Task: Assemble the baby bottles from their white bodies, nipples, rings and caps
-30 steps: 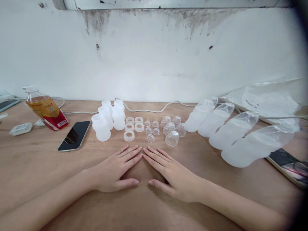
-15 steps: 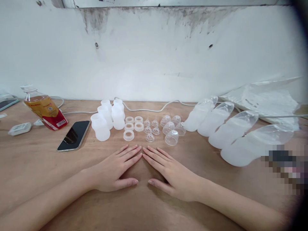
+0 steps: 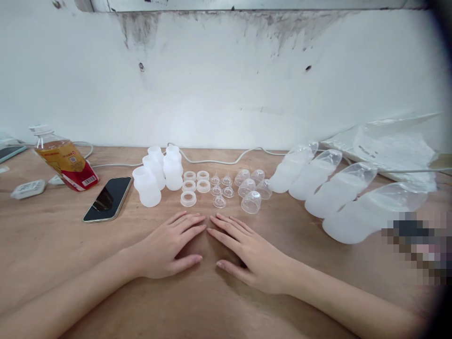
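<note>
Apparently everything on this wooden table (image 3: 183, 310) is grouped by kind, perhaps so that the small parts don't get mixed. At the far left, a small white packet (image 3: 28, 189) lies beside a drink bottle (image 3: 79, 165) with a red and yellow label. Next comes a dark-screened phone (image 3: 108, 200), close enough to the five frosted bottle bodies (image 3: 150, 194) to crowd them on that side. These stand upright with their mouths up, which I'd guess suits their flat bases.

Below them the left hand (image 3: 164, 249) rests palm down, fingers spread and loosely extended, with hold of nothing. Just beyond its fingertips sit five pale rings (image 3: 188, 204), then five clear teats (image 3: 219, 202), tips up, and five clear domed caps (image 3: 251, 203), all near both hands. A white cable (image 3: 231, 163) snakes behind them, out of the way of the front rows.

The right hand (image 3: 259, 256) lies open too, empty, its fingertips nearly meeting the left's. Further right, four capped bottles (image 3: 348, 223) run in a slanting row, bulky enough to hamper reaching the crumpled plastic bag (image 3: 391, 136) behind. Something beside the nearest one is blurred out; I can't tell what.
</note>
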Motion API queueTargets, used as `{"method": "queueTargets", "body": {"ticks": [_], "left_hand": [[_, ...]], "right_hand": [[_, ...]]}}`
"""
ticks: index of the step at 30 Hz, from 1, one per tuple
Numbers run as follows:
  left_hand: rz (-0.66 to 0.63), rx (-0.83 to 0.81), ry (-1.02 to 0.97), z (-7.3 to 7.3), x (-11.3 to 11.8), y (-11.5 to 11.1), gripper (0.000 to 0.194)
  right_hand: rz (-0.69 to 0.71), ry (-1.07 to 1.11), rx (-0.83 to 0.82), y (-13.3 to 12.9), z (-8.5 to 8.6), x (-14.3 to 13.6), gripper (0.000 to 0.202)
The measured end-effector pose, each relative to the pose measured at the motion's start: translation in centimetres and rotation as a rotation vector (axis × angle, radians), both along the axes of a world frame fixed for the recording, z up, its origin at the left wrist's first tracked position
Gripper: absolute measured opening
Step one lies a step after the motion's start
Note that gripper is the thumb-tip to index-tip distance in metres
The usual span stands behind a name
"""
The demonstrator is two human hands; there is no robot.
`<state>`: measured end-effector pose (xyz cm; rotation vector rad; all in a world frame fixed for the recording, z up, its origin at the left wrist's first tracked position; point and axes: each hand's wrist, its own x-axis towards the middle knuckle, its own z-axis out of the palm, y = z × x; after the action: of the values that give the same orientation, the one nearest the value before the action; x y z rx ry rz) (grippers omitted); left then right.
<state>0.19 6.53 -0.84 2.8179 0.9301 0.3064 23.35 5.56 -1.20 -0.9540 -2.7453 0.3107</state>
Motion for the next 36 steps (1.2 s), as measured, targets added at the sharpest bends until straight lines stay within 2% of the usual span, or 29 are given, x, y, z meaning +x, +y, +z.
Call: {"method": "queueTargets", "body": {"ticks": [3, 6, 9, 11, 15, 19, 24, 27, 31, 36], "left_hand": [[0.212, 0.194, -0.155, -0.5, 0.2, 1.0, 0.028], [0.382, 0.342, -0.184, -1.0, 0.4, 2.6, 0.023], [0.435, 0.337, -0.151, -1.5, 0.4, 3.6, 0.026], [0.427, 0.318, -0.151, -1.7, 0.4, 3.7, 0.024], [0.352, 0.291, -0.194, -1.7, 0.2, 3.4, 0.014], [0.272, 0.213, -0.223, -1.2, 0.2, 3.0, 0.008], [0.276, 0.202, -0.260, -0.7, 0.3, 2.6, 0.009], [0.257, 0.187, -0.277, -0.6, 0.3, 2.4, 0.018], [0.211, 0.156, -0.304, -0.7, 0.2, 2.4, 0.029], [0.166, 0.112, -0.351, -0.7, 0.0, 2.4, 0.032]], "right_hand": [[-0.167, 0.173, 0.053, 0.7, -0.4, -0.4, 0.034], [-0.380, 0.320, 0.061, 2.1, -0.7, -1.1, 0.035], [-0.522, 0.328, 0.011, 3.6, -0.7, -2.0, 0.052], [-0.556, 0.298, -0.022, 4.4, -0.6, -2.4, 0.051], [-0.527, 0.312, -0.042, 5.3, -0.4, -2.4, 0.025], [-0.458, 0.366, 0.009, 5.3, -0.6, -1.9, 0.015], [-0.171, 0.469, 0.207, 3.9, -0.6, -1.9, 0.016], [-0.058, 0.454, 0.224, 3.2, -0.6, -2.1, 0.015], [-0.043, 0.424, 0.176, 3.0, -0.5, -2.3, 0.016], [-0.044, 0.466, 0.179, 3.2, -0.5, -2.4, 0.015]]}}
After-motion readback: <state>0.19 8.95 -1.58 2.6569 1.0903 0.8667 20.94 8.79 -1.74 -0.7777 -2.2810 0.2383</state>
